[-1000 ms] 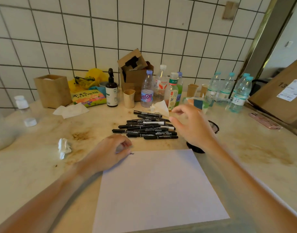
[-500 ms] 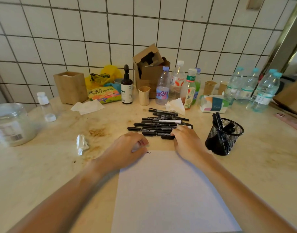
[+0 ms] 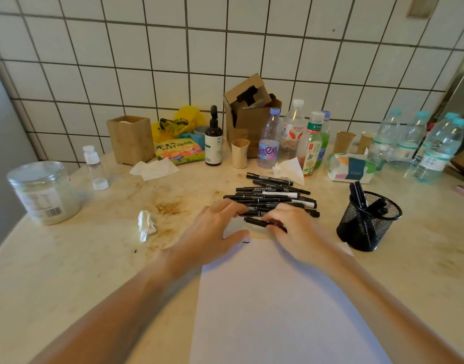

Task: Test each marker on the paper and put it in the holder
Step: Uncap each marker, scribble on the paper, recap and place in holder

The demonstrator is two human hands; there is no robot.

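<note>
About ten black markers (image 3: 273,197) lie in a loose pile on the counter just beyond the far edge of one white sheet of paper (image 3: 278,306); the exact count is hard to tell where they overlap. One more black marker (image 3: 257,222) lies nearest the paper, and the right hand (image 3: 296,229) pinches its right end with curled fingers, palm down, the wrist crossing the paper's top right corner. The left hand (image 3: 215,232) lies palm down with fingers spread and relaxed, the fingertips touching the near edge of the pile and the thumb resting at the paper's top left corner, beside one small black squiggle (image 3: 246,242). One black mesh holder (image 3: 367,222) stands to the right of the paper, with at least two markers upright inside it. Behind the pile stand four drink bottles (image 3: 294,137) in a cluster, and further right about four clear water bottles (image 3: 420,145), one tissue pack (image 3: 351,170), two paper cups (image 3: 353,141), one brown dropper bottle (image 3: 213,139), one open cardboard box (image 3: 249,111) and one wooden box (image 3: 131,139). One clear plastic jar (image 3: 43,191) sits at the left, and one crumpled tissue (image 3: 146,224) lies near the left hand. The counter (image 3: 81,271) is pale, stained marble against a wall of white square tiles (image 3: 173,61).
</note>
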